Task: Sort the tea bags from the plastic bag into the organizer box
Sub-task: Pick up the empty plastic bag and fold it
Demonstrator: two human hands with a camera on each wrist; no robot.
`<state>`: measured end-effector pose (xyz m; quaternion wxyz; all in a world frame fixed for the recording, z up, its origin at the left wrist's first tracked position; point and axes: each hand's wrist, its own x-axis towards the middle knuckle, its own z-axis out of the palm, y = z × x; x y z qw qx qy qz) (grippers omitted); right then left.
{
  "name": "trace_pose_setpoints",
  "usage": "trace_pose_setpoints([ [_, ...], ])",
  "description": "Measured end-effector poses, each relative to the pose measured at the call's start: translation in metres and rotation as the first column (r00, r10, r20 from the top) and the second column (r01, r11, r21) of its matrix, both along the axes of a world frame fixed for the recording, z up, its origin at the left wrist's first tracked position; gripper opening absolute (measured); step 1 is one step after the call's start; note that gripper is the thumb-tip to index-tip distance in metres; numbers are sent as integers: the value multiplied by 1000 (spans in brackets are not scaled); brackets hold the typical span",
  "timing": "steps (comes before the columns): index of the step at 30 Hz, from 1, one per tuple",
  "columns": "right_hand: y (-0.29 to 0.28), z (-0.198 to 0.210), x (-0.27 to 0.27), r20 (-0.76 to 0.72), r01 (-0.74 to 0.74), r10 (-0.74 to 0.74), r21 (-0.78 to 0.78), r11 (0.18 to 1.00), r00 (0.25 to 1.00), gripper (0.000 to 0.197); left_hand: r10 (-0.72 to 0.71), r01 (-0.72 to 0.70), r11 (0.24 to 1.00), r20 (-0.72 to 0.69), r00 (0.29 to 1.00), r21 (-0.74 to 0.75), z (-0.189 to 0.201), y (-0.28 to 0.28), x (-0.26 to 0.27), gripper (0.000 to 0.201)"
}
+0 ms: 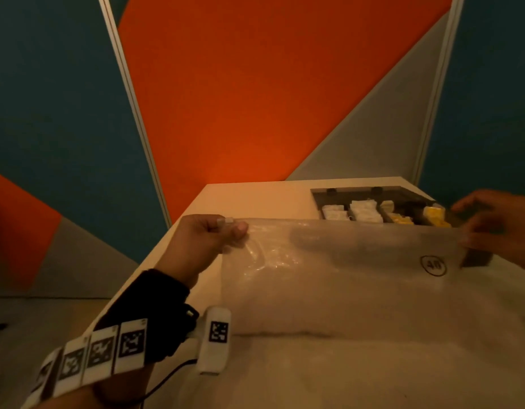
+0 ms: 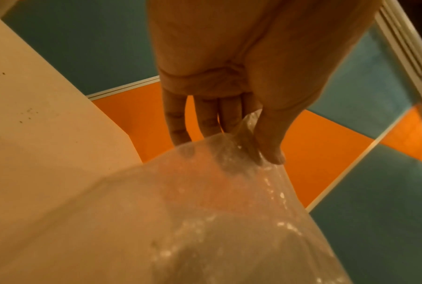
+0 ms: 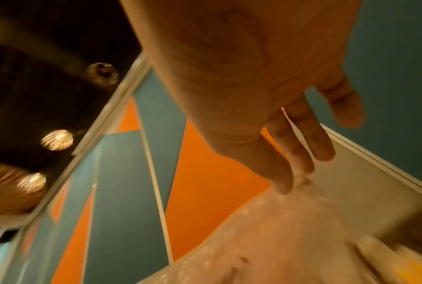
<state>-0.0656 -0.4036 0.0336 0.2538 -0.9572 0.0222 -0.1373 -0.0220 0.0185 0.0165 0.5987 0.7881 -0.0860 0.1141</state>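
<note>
Setting: white table (image 1: 255, 199) before orange-and-teal wall panels (image 1: 240, 98).
Bag: clear plastic bag (image 1: 344, 276) held above the table, long axis 9-to-3 o'clock.
Left grip: left hand (image 1: 205, 240) pinches the 9 o'clock top corner.
Right grip: right hand (image 1: 497, 225), blurred, pinches the 3 o'clock corner.
Beyond: compartment tray (image 1: 370, 191) at 12 o'clock, nearer the right hand.
</note>
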Motion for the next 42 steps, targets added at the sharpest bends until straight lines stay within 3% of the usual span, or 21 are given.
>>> trace_pose_setpoints([
  [1, 8, 7, 2, 61, 11, -6, -81, 997, 998, 67, -6, 6, 1000, 13, 1000, -10, 0, -3, -2, 23],
  [3, 44, 33, -4, 148, -60, 85, -163, 985, 985, 54, -17, 18, 1000, 40, 999, -14, 1, -10, -6, 24],
  [7, 143, 65, -16, 136, -438, 460, -165, 884, 878, 13, -70, 73, 997, 106, 992, -32, 3, -31, -19, 23],
  [10, 195, 68, -4, 138, -535, 581, -267, 802, 802, 21, -96, 98, 995, 149, 984, -10, 8, -43, -28, 21],
  [16, 232, 59, 21, 49, -570, 613, -316, 758, 788, 16, -74, 67, 997, 165, 984, 48, 7, -42, -31, 7],
  [20, 236, 54, 25, 14, -568, 608, -338, 750, 794, 10, -49, 33, 992, 129, 991, 122, 2, -31, -29, 19],
  [23, 233, 55, 30, 10, -572, 605, -314, 758, 796, 9, -70, 60, 993, 107, 992, 99, 3, -22, -32, 15],
  [30, 229, 58, 36, -55, -613, 622, -259, 746, 781, 7, -65, 37, 989, 194, 979, 144, 3, -18, -34, 16],
  [42, 147, 62, 29, -162, -510, 483, -268, 818, 860, 6, -1, -9, 999, 189, 982, 50, -1, 30, -16, 14],
])
